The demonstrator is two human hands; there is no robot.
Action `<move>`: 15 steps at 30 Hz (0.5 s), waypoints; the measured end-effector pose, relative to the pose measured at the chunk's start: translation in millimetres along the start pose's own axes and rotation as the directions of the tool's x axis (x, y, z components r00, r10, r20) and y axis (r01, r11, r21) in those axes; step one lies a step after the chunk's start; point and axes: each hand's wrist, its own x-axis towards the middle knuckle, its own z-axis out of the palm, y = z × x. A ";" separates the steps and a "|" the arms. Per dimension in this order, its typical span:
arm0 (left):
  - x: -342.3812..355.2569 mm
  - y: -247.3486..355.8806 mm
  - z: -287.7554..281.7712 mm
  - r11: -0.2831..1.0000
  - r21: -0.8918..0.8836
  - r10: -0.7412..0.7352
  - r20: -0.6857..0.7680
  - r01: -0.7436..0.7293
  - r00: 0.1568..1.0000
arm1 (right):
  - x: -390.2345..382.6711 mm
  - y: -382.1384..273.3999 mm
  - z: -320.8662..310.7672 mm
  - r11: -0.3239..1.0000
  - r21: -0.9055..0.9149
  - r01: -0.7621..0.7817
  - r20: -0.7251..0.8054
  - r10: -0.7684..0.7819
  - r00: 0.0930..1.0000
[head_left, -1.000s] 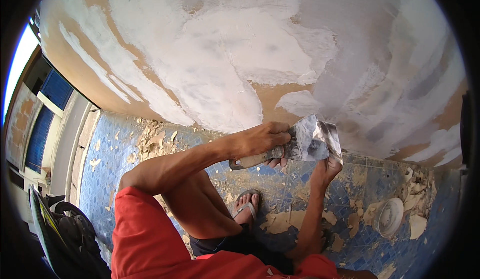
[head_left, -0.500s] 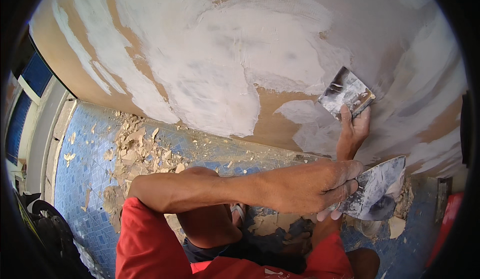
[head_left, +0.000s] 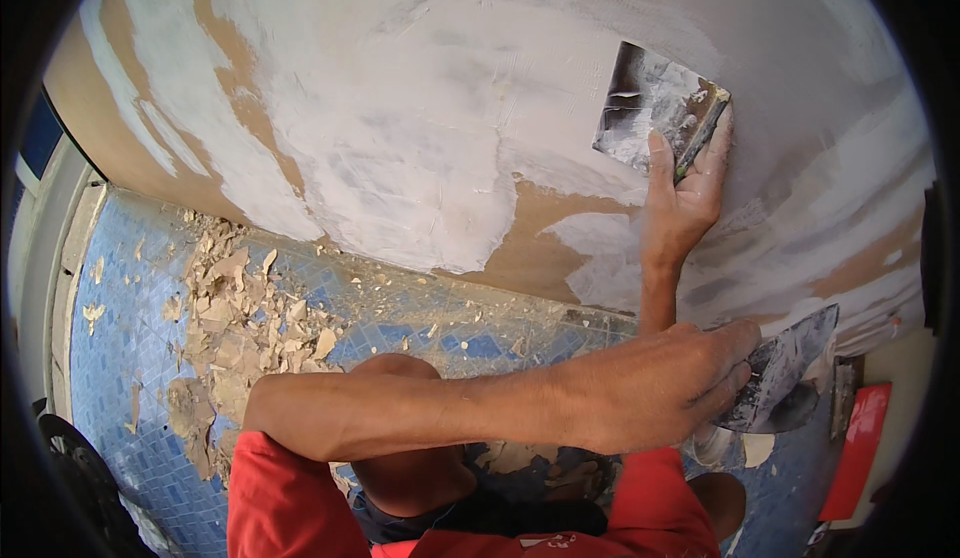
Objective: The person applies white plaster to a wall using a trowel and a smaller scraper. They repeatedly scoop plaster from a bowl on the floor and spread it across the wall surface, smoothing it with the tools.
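My right hand (head_left: pixel 688 193) grips a square flat putty scraper (head_left: pixel 655 103) by its narrow edge strip, thumb on the near face. White paste smears the blade, which lies against or very close to the wall (head_left: pixel 430 128). Across my body to the right reaches my left arm. The left hand (head_left: pixel 685 383) pinches a broad putty knife (head_left: pixel 780 383), its grey blade streaked with white and dark paste; the fingers hide its handle. White filler covers much of the wall, and a bare tan patch (head_left: pixel 545 228) shows low in the middle.
Flaked paint chips (head_left: pixel 225 308) lie heaped on the blue tiled floor (head_left: pixel 130 358) along the wall's foot. A red object (head_left: pixel 857 450) stands at the far right. Beside the left rim is a dark wheel (head_left: pixel 85 478). My bent knee (head_left: pixel 395 366) is below my left forearm.
My right hand has slid the scraper upward and a little left over the wall. The left hand with the putty knife has shifted slightly right, and the knife has tilted.
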 end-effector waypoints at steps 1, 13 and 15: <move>-1.0 -1.3 -2.0 1.000 0.008 -0.016 0.002 0.016 1.000 | -0.6 -3.5 3.4 0.979 -0.175 0.108 0.062 -0.099 0.993; -4.8 -3.2 -8.7 0.999 0.018 0.042 -0.038 -0.041 0.998 | 0.4 -17.0 14.4 0.955 -0.229 0.190 0.100 -0.171 0.980; -3.7 0.0 -9.4 0.999 0.036 0.015 -0.024 -0.014 1.000 | -2.8 -17.9 17.9 0.955 -0.204 0.214 0.088 -0.200 0.976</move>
